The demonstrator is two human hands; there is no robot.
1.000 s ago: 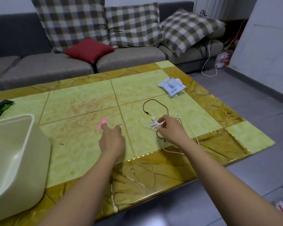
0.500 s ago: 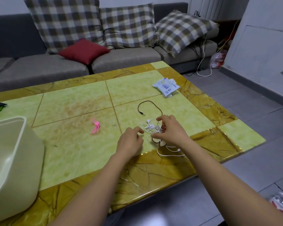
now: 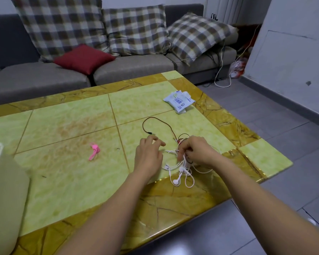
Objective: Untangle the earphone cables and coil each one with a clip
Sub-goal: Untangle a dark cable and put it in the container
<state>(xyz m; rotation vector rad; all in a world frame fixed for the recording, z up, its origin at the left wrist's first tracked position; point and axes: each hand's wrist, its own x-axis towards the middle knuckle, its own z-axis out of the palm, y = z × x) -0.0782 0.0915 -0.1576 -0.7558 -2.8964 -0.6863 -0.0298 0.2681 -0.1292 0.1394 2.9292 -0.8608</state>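
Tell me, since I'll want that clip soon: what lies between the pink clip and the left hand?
In the head view, only bare green tabletop and one thin tile seam separate the pink clip from the left hand; a tiny dark speck lies there too.

I see a green-and-amber tiled table [image 3: 66, 177]. On it lie a pink clip [image 3: 94, 151] near centre, a white packet [image 3: 179, 101] at two o'clock, tangled white earphones [image 3: 180, 172] with a dark red cable [image 3: 155, 120] at three o'clock, and a beige bin [image 3: 4, 199] at nine o'clock.

Right hand [image 3: 197, 151] pinched closed; left hand [image 3: 148, 156] loosely spread.
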